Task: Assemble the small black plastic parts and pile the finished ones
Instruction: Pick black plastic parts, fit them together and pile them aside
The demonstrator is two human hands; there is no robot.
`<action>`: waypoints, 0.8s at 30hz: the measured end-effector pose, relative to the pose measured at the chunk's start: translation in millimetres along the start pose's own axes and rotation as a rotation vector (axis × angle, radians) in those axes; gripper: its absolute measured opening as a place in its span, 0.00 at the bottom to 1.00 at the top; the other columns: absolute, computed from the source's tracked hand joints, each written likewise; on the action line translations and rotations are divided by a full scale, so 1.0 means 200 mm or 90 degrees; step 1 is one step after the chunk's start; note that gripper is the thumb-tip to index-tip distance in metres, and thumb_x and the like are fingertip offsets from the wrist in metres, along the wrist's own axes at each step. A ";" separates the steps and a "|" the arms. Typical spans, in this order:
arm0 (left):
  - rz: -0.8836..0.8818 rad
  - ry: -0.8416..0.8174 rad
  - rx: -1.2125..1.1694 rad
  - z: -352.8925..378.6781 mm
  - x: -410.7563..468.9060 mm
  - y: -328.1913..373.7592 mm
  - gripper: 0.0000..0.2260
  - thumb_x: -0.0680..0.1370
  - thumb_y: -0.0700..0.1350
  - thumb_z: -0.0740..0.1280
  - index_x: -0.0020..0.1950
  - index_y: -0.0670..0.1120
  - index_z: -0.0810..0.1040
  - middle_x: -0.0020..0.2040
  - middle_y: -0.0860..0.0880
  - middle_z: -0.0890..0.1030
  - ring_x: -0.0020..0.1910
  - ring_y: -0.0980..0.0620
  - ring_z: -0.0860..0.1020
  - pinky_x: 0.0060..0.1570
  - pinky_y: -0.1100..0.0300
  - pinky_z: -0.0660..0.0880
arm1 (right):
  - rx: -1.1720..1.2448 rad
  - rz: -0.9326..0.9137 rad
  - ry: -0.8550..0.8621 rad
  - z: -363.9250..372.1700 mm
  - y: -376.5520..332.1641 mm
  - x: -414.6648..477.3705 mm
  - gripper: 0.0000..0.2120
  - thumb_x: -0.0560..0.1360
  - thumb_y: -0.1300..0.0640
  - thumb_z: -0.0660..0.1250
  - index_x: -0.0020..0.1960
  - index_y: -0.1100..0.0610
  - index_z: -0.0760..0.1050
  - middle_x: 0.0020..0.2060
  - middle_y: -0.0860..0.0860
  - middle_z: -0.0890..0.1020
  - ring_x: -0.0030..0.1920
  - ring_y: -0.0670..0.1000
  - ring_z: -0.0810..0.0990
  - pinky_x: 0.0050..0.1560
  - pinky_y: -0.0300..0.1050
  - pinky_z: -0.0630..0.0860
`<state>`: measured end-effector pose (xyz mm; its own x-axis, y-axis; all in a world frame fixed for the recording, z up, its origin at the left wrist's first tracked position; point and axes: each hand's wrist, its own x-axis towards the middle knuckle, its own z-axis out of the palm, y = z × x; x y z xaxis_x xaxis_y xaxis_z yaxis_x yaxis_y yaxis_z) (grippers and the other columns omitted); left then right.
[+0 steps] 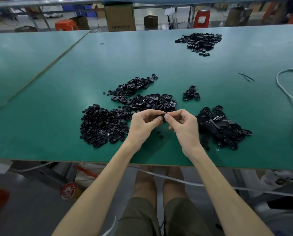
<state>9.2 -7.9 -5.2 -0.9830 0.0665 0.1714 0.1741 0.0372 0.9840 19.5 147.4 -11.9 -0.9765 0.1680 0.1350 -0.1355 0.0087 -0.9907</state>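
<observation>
My left hand [144, 124] and my right hand [183, 126] meet above the green table [57, 99], both pinching one small black plastic part [162, 115] between thumbs and fingertips; most of it is hidden. A heap of tiny black pieces [101, 123] lies to the left. Oval black shells [147, 99] spread behind my hands. Another pile of oval parts [222, 126] sits at the right. A small cluster [191, 93] lies behind it, and a far pile [199, 41] rests near the back edge. Two loose bits [160, 134] lie under my hands.
A white cable [288, 92] curves along the table's right side, and thin black ties [246, 77] lie near it. Cardboard boxes [120, 17] and red stools [201, 18] stand on the floor beyond the table. The front edge runs just below my wrists.
</observation>
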 end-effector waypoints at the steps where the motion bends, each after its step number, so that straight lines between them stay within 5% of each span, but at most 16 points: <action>1: 0.001 0.002 0.003 0.00 0.00 0.00 0.08 0.78 0.32 0.72 0.55 0.40 0.86 0.45 0.49 0.88 0.43 0.55 0.85 0.48 0.65 0.79 | 0.001 -0.001 0.001 0.00 0.00 0.00 0.02 0.77 0.61 0.75 0.47 0.57 0.83 0.37 0.50 0.86 0.33 0.44 0.80 0.35 0.34 0.74; 6: 0.029 0.042 0.030 0.01 0.01 0.04 0.08 0.77 0.34 0.73 0.56 0.39 0.85 0.47 0.47 0.88 0.44 0.53 0.85 0.48 0.65 0.79 | 0.020 0.011 0.002 0.01 -0.01 0.00 0.07 0.78 0.61 0.74 0.54 0.55 0.81 0.41 0.48 0.86 0.36 0.44 0.83 0.36 0.35 0.76; 10: 0.075 0.049 0.057 0.04 0.07 0.16 0.08 0.76 0.35 0.75 0.54 0.42 0.86 0.48 0.48 0.88 0.46 0.53 0.86 0.51 0.63 0.80 | -0.048 0.010 -0.025 0.01 -0.01 0.00 0.07 0.78 0.60 0.75 0.55 0.54 0.81 0.45 0.49 0.87 0.45 0.47 0.85 0.47 0.43 0.81; 13: 0.088 -0.045 0.129 0.14 0.12 0.26 0.07 0.75 0.37 0.76 0.50 0.46 0.87 0.45 0.52 0.88 0.47 0.56 0.86 0.51 0.62 0.81 | -0.083 -0.011 -0.064 0.03 -0.01 0.01 0.02 0.79 0.61 0.72 0.49 0.56 0.81 0.39 0.51 0.86 0.39 0.47 0.83 0.41 0.40 0.78; 18: 0.099 -0.181 0.238 0.34 0.21 0.32 0.07 0.74 0.38 0.76 0.50 0.48 0.88 0.44 0.55 0.88 0.47 0.62 0.85 0.51 0.70 0.77 | -0.200 0.040 -0.024 0.02 -0.02 0.02 0.12 0.74 0.69 0.65 0.37 0.54 0.74 0.26 0.44 0.79 0.28 0.41 0.75 0.31 0.34 0.68; 21: 0.111 -0.213 0.298 0.42 0.24 0.31 0.08 0.75 0.38 0.76 0.52 0.48 0.88 0.47 0.54 0.88 0.48 0.61 0.84 0.52 0.72 0.76 | -0.220 -0.030 -0.013 0.03 -0.05 0.01 0.15 0.82 0.70 0.59 0.46 0.51 0.73 0.37 0.47 0.78 0.39 0.44 0.78 0.44 0.42 0.74; 24: 0.088 -0.225 0.286 0.44 0.25 0.27 0.09 0.76 0.38 0.74 0.55 0.49 0.87 0.51 0.55 0.87 0.49 0.60 0.84 0.57 0.65 0.78 | -0.100 -0.052 0.016 0.03 -0.04 -0.01 0.14 0.85 0.67 0.52 0.54 0.56 0.75 0.43 0.50 0.78 0.44 0.44 0.78 0.46 0.41 0.76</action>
<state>-24.5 85.4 52.7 -0.8837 0.4261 0.1938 0.3825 0.4188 0.8236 22.5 140.8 -3.3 -0.9586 0.1844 0.2171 -0.1849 0.1771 -0.9667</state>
